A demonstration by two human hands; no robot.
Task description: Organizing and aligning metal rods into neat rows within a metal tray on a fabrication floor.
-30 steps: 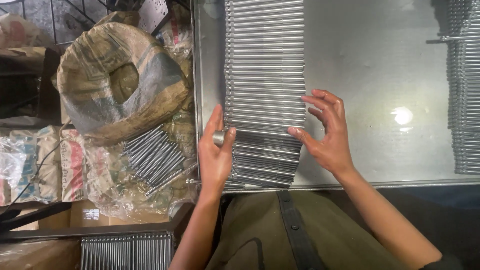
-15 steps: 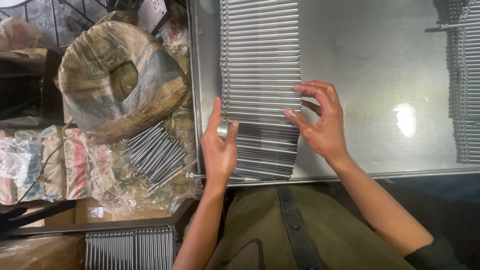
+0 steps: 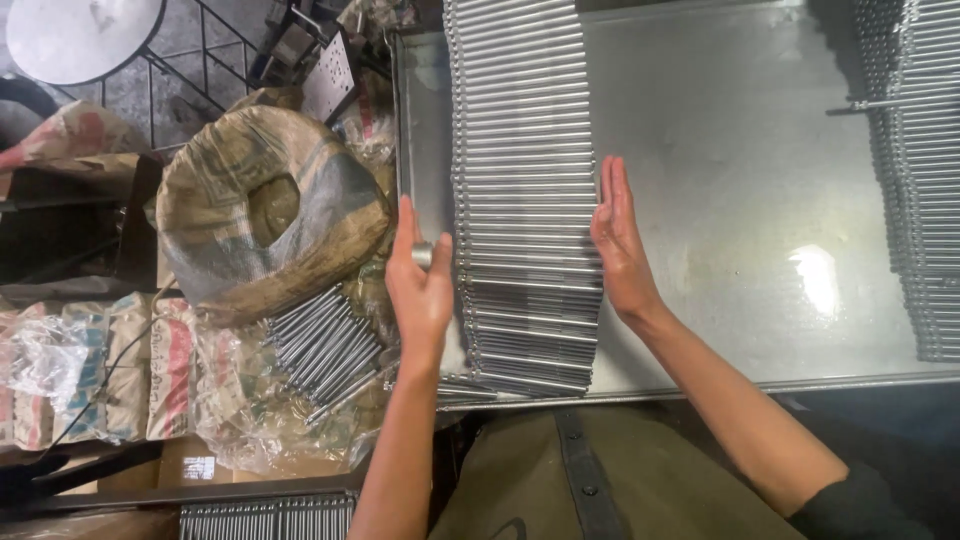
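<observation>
1. Rods: a row of slim, round, bright metal rods [image 3: 525,200] lies side by side on the tabletop [image 3: 720,150], running from its near edge to its far edge like a ribbed mat.
2. Left hand: your left hand [image 3: 420,285] stands on edge against the left ends of the rods, fingers straight and together. A short grey metal cylinder [image 3: 423,255] sits pinched between thumb and palm.
3. Right hand: your right hand [image 3: 620,245] stands flat on edge against the right ends of the rods, fingers extended and closed together, grasping nothing. The two palms face each other across the row.
4. Surface: the tabletop is a dull, scuffed sheet of galvanised metal with a raised lip, carrying a bright glare spot at right. A second row of rods [image 3: 925,180] lies along its right side, well apart from the first.
5. Surroundings: left of the tabletop sit a ring-shaped coil wrapped in brown paper and plastic [image 3: 265,205], a loose bundle of rods [image 3: 325,345] on crinkled clear bags, and printed sacks [image 3: 120,365].
</observation>
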